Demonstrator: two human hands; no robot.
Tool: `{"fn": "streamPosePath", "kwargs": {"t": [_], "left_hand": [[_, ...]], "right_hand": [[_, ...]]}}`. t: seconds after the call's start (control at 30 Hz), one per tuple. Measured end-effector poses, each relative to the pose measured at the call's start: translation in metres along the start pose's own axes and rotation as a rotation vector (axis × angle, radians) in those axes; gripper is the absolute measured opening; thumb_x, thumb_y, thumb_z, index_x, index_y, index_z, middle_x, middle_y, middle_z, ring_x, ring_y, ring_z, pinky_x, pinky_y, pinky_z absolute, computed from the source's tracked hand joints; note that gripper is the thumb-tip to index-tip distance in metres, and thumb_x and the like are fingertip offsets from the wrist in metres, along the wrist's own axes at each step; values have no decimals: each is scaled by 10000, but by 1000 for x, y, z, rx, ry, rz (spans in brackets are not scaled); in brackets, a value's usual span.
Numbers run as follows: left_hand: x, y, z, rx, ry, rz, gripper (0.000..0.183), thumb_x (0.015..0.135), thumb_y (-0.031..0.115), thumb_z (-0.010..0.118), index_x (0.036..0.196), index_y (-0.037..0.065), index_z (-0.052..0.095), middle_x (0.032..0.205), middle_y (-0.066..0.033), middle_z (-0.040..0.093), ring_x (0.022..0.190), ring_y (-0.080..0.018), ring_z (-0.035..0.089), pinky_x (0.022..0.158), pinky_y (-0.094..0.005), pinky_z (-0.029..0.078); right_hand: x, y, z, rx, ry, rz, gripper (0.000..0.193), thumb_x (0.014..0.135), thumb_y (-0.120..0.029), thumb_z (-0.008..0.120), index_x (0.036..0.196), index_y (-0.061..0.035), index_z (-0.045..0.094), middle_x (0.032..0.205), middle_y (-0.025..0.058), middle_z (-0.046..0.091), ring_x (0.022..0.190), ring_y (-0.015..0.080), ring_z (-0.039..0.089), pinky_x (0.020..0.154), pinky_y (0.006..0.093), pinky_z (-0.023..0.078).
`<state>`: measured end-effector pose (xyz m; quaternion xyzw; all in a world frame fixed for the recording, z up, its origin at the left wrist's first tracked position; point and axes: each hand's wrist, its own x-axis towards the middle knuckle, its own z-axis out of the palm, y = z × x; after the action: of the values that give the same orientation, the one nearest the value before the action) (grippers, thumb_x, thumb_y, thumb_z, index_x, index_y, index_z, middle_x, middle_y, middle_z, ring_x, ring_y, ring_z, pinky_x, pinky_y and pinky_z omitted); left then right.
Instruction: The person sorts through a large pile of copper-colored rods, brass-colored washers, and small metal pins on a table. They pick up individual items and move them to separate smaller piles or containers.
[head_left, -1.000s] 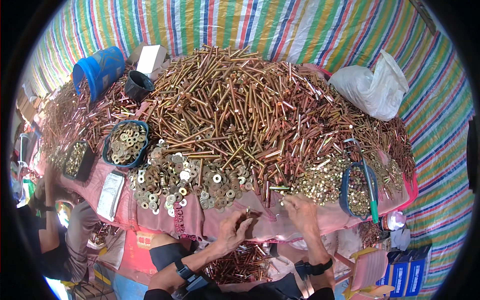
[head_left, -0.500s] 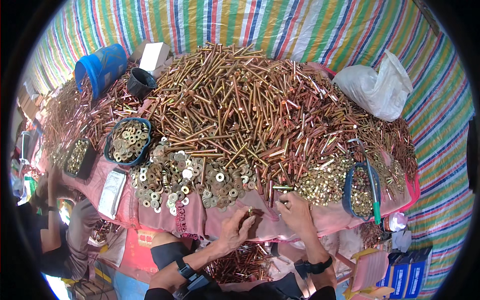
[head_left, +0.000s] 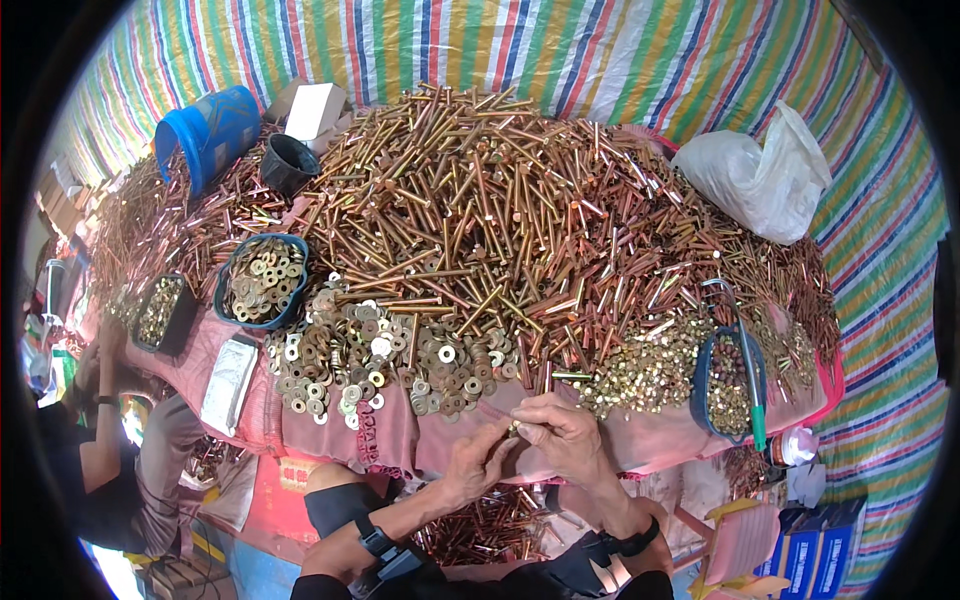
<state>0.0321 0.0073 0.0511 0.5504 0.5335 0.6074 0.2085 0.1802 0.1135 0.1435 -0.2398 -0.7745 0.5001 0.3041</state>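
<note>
My left hand (head_left: 478, 462) and my right hand (head_left: 568, 437) meet just past the near edge of the pink cloth (head_left: 440, 440). Between their fingertips shows a small gold-coloured metal piece (head_left: 514, 428), most of it covered, so its exact kind is unclear. My left hand's fingers are closed around it, and my right thumb and fingers pinch at the same spot. Beyond them lies a heap of flat washers (head_left: 440, 360). To its right is a pile of gold nuts (head_left: 640, 375). A large mound of long bolts (head_left: 450, 200) rises behind.
A blue tub of washers (head_left: 262, 322) stands left, a blue basket of nuts (head_left: 700, 420) right, with a green-handled tool (head_left: 757, 425) across it. Farther back are a blue bucket (head_left: 180, 150), a black cup (head_left: 290, 165) and a white sack (head_left: 755, 185). Another person (head_left: 100, 440) sits at left.
My right hand has moved left and in toward my left hand, and their fingertips now meet around the small gold-coloured piece. The left hand has barely shifted.
</note>
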Motion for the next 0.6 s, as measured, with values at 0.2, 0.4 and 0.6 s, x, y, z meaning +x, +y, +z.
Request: {"fn": "streamPosePath", "kwargs": {"t": [0.2, 0.4, 0.6], "left_hand": [[3, 5, 0, -2, 34, 38, 296, 989, -19, 715, 1278, 34, 683, 783, -115, 666, 603, -178, 629, 574, -306, 510], [0, 3, -4, 17, -12, 16, 258, 975, -27, 726, 1222, 32, 683, 808, -124, 658, 641, -211, 645, 583, -333, 513], [-7, -1, -6, 44, -88, -76, 274, 965, -8, 737, 1231, 27, 684, 876, -152, 672, 711, -292, 691, 633, -376, 540]], "right_hand": [[-1, 1, 7, -13, 30, -101, 170, 959, 21, 732, 1125, 5, 768, 1159, 154, 767, 1071, 240, 736, 908, 334, 589], [2, 1, 7, -218, 16, -327, 202, 928, 34, 751, 1117, -36, 757, 1091, 133, 742, 984, 261, 741, 825, 360, 601], [-5, -19, 10, -180, 16, -13, 262, 902, 2, 796, 1154, -34, 735, 1043, 108, 694, 910, 239, 721, 763, 350, 588]]}}
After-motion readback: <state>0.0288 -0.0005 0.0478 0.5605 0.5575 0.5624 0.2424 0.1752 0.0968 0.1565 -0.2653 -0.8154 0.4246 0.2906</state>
